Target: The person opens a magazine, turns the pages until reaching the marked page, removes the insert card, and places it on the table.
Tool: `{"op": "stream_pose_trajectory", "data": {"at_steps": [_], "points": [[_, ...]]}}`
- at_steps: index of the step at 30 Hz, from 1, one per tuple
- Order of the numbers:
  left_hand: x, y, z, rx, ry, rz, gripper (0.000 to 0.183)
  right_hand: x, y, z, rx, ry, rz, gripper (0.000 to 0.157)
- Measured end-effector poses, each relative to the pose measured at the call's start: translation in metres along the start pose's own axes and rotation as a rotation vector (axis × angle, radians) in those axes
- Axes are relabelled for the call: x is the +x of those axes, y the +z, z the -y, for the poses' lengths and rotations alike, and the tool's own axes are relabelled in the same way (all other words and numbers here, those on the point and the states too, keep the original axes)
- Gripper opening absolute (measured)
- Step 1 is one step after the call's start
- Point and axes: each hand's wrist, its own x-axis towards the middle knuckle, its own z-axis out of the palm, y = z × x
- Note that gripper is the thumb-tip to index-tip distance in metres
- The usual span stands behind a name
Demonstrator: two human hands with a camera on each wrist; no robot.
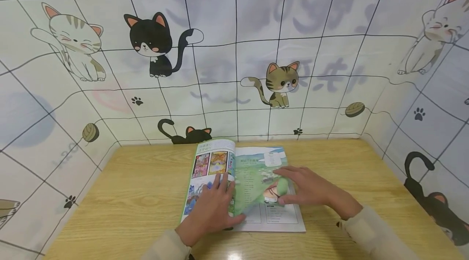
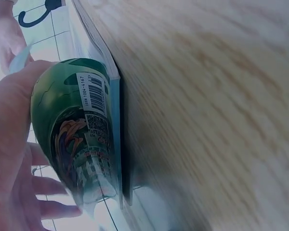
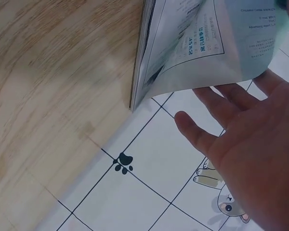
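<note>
An illustrated magazine (image 1: 253, 221) lies spread on the wooden table. Its left pages bulge, with the green back cover (image 2: 50, 96) and barcode showing in the left wrist view. My left hand (image 1: 212, 209) rests across the left page near the spine, fingers extended and thumb stretched over the lower middle. At the right side, my right hand (image 1: 307, 186) holds the edge of a green illustrated page (image 1: 253, 182) between thumb and fingers. That page curves up off a white page with boxed text. In the right wrist view its lifted edge (image 3: 207, 79) bends beside my fingers (image 3: 231, 101).
The wooden table (image 1: 146, 178) extends to both sides of the magazine. A white wall covering (image 1: 220, 60) with black grid lines and cartoon cats rises behind the table and along its left and right sides.
</note>
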Motion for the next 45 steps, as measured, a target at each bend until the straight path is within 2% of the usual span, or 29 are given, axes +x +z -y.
{"op": "stream_pose_trajectory", "data": {"at_steps": [5,11,16,21,23,26,30,33,38,45], "points": [[0.0,-0.001,0.003,0.037,0.048,-0.072,0.087,-0.005,-0.004,0.0,0.073,0.032,0.004,0.074],[-0.001,-0.001,0.005,0.02,0.091,-0.169,0.098,-0.01,-0.013,-0.003,0.167,0.085,-0.051,0.058],[-0.002,0.0,0.007,-0.016,0.162,-0.241,0.101,-0.015,-0.015,-0.007,0.141,0.174,-0.078,0.073],[-0.003,-0.001,0.01,0.017,0.243,-0.296,0.095,-0.019,-0.011,-0.014,0.082,0.261,-0.028,0.088],[-0.003,-0.001,0.01,0.055,0.269,-0.297,0.09,-0.019,-0.007,-0.017,0.059,0.252,0.016,0.093],[-0.002,-0.002,0.009,0.119,0.296,-0.274,0.08,-0.019,0.002,-0.021,0.027,0.17,0.09,0.104],[-0.003,-0.003,0.008,0.189,0.315,-0.211,0.067,-0.019,0.012,-0.023,0.029,0.068,0.161,0.115],[-0.005,-0.002,0.006,0.216,0.32,-0.166,0.06,-0.019,0.017,-0.023,0.049,0.061,0.198,0.116],[-0.004,-0.003,0.004,0.219,0.297,-0.116,0.054,-0.02,0.02,-0.022,0.052,0.061,0.211,0.115],[0.001,-0.002,0.002,0.198,0.266,-0.07,0.054,-0.019,0.02,-0.022,0.016,0.022,0.185,0.114]]}}
